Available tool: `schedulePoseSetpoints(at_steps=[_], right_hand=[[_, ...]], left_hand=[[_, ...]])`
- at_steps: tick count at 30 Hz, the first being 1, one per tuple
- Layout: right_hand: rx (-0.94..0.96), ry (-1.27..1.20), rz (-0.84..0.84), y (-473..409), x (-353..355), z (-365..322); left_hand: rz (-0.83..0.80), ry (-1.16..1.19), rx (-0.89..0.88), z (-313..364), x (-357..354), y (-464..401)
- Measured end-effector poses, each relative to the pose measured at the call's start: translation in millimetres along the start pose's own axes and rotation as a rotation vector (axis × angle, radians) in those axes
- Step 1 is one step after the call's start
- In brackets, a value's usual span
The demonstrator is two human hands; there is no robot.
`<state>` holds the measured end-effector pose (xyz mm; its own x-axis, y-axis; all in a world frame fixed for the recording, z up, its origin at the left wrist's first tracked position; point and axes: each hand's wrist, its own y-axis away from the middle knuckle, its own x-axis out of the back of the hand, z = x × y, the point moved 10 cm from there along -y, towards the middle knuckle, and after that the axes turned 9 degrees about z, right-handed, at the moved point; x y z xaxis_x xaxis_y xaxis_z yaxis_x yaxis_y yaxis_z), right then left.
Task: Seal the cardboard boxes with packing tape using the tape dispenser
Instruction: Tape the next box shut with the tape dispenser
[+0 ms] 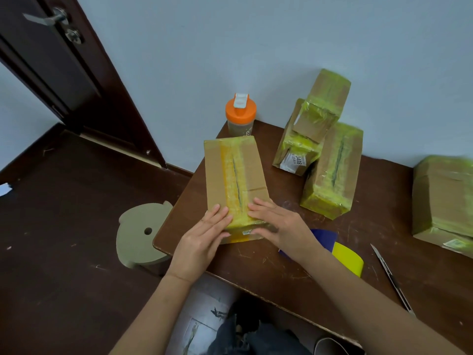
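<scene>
Pressing down with straight fingers, the left hand (204, 233) lies flat on the near left part of the long brown cardboard box with a yellow tape strip down its middle (234, 172), and the right hand (277, 225) lies flat on the near right part, fingers straight and pointing inward; neither hand curls around anything. The box lies lengthwise on the left end of the dark brown wooden counter (268, 267), its near end under both hands and its far end pointing toward the wall. Left of the counter, on the dark floor, stands a beige round stool with a hole in its seat (139, 237). Just behind the box's far end stands a shaker bottle with an orange lid and white flip cap (240, 115), against the pale wall. To the right, apart from the box, three smaller cardboard boxes wrapped in yellow-green tape (322, 144) are piled together, one bearing a white label. Just beside the right wrist, partly hidden by the forearm, lies a blue tape dispenser with a yellow tape roll (343, 252). Further right lies a slim utility knife with its blade out (391, 275), and at the right edge sits a larger taped cardboard box (442, 196), blurred. The box under the hands shows a dark seam line beneath glossy yellow tape, which wraps over the near end.
</scene>
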<state>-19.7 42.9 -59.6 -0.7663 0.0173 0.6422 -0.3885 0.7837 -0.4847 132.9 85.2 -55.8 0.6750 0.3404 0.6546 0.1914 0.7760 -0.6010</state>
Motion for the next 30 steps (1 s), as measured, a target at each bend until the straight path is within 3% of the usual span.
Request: schedulePoseSetpoints(at_steps=[7,13,18,30], right_hand=[[-0.14,-0.063,0.137,0,2,8],[-0.107,-0.09,0.049,1,5,5],[-0.215,-0.159,0.055,0,3,13],[-0.205,-0.138,-0.053,-5,0,16]], left_hand=[[0.094,0.05,0.158,-5,-1,-1],[-0.021,0.113,0.191,-4,0,1],[0.008,0.142,0.266,-8,-1,-1],[-0.066,0.153,0.298,-15,-6,-3]])
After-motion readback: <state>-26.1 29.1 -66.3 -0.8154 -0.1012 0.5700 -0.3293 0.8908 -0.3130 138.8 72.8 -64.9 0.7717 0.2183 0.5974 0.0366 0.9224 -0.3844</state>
